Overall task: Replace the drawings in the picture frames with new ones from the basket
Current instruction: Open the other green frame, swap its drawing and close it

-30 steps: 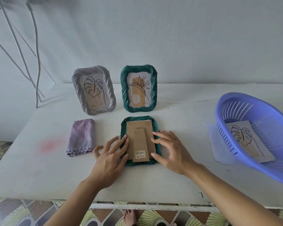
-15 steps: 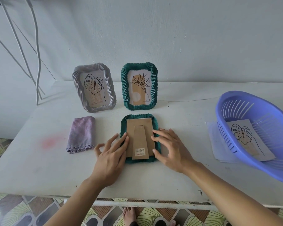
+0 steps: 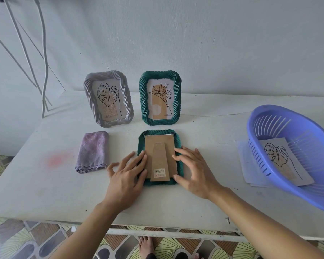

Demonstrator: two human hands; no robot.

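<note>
A cloth (image 3: 93, 152) is lying at centre left, below a standing grey frame (image 3: 108, 98) and green frame (image 3: 160, 97). At centre a third frame (image 3: 178, 146) is lying face down (cardboard back up). The left hand (image 3: 125, 178) is resting straight fingers on its left edge, and the right hand (image 3: 193, 171) is touching its right edge with spread fingertips. At right, a basket (image 3: 250, 131) is holding a drawing (image 3: 281, 157).

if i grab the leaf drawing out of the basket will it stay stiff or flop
Probably floppy: the leaf drawing looks like a thin sheet lying along the basket wall. Likely light, so it may slide on smooth plastic.
</note>
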